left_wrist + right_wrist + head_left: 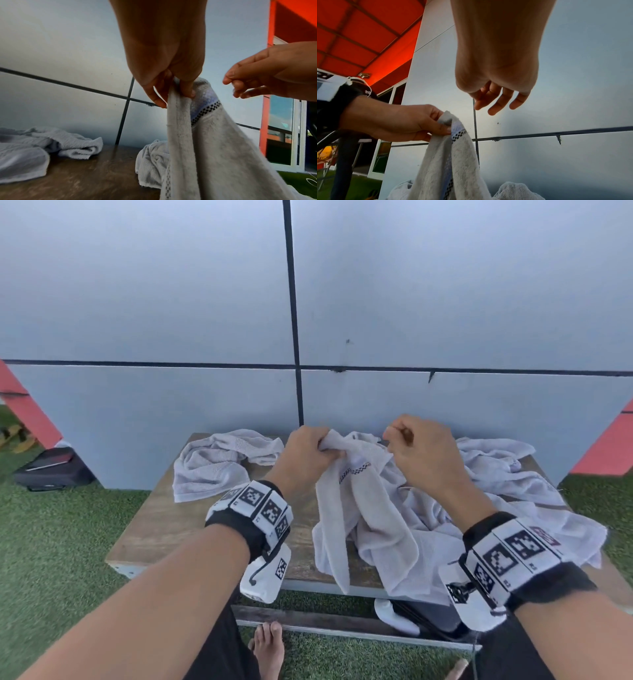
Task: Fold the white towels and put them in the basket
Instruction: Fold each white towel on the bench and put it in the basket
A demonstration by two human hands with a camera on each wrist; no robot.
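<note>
Towel [356, 501] hangs over the wooden table [164, 529], its checker-banded corner pinched in my left hand [305, 455]. My right hand [419, 448], loosely curled, seems empty; I'd find the neighbouring corner and spread the edge taut before folding.

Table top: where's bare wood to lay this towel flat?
Bare wood shows on the table near-left, between the crumpled towel at the far left corner and the towel the left hand holds up. The right half is crowded with a towel heap.
</note>
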